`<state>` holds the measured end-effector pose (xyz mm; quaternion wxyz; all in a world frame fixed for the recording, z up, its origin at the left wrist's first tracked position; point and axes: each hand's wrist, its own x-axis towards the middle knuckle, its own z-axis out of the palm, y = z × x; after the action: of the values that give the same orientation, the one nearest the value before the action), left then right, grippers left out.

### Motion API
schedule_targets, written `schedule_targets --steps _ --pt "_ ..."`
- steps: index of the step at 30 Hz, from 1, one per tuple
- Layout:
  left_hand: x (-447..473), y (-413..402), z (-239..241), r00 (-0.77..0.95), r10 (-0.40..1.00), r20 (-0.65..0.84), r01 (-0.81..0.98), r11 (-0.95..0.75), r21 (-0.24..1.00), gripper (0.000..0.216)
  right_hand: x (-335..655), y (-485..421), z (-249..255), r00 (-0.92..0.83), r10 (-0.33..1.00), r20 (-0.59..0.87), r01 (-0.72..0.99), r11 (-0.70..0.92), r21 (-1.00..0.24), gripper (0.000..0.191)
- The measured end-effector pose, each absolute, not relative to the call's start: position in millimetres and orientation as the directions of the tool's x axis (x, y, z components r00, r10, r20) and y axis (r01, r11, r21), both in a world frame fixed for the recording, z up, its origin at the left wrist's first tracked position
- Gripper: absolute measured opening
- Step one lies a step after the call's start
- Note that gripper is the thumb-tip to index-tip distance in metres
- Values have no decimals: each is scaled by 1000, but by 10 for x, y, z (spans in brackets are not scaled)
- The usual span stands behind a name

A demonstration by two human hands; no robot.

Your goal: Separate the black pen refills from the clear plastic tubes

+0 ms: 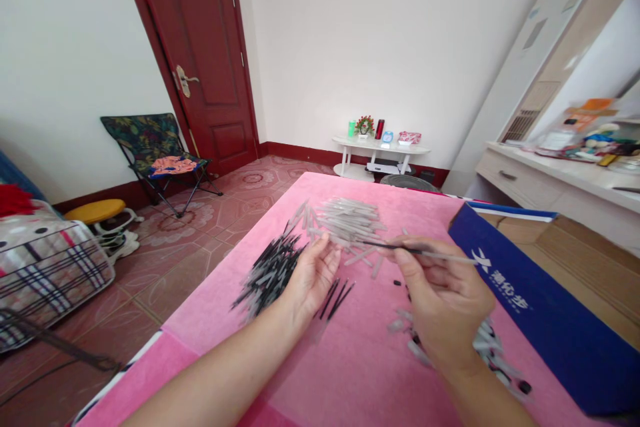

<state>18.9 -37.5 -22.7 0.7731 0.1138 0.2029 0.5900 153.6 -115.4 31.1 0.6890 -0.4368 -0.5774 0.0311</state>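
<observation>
My right hand (445, 287) is closed, pinching a thin black pen refill (373, 243). A greyish translucent tube (450, 257) runs back in line with the refill, over the fingers. Near the refill's front end is my left hand (316, 270), its thumb and fingers curled together; whatever they grip is too small to make out. Beyond both hands lies a heap of translucent pen barrels (350, 217). A pile of black refills (267, 273) spreads to the left. Several separate refills (336, 299) lie between my forearms. Clear pieces with black ends (493, 347) are partly hidden by my right hand.
A pink cloth (350, 373) covers the table. At its right edge stands an open blue cardboard box (540, 320). Farther off are a folding chair (155, 147), a yellow stool (95, 209), a low white stand (385, 145) and a drawer counter (525, 177).
</observation>
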Motion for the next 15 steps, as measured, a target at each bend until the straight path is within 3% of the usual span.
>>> schedule_targets --steps 3,8,15 --pt "240 -455 -173 260 945 -200 -878 317 359 5 1524 -1170 324 329 540 775 484 608 -629 17" --pt "282 -531 -130 271 941 -203 -901 322 289 6 1526 -1152 304 164 488 858 600 641 -479 21" --pt "277 -513 -176 281 935 -218 -895 337 291 4 1546 -1212 385 67 428 901 714 611 -343 27"
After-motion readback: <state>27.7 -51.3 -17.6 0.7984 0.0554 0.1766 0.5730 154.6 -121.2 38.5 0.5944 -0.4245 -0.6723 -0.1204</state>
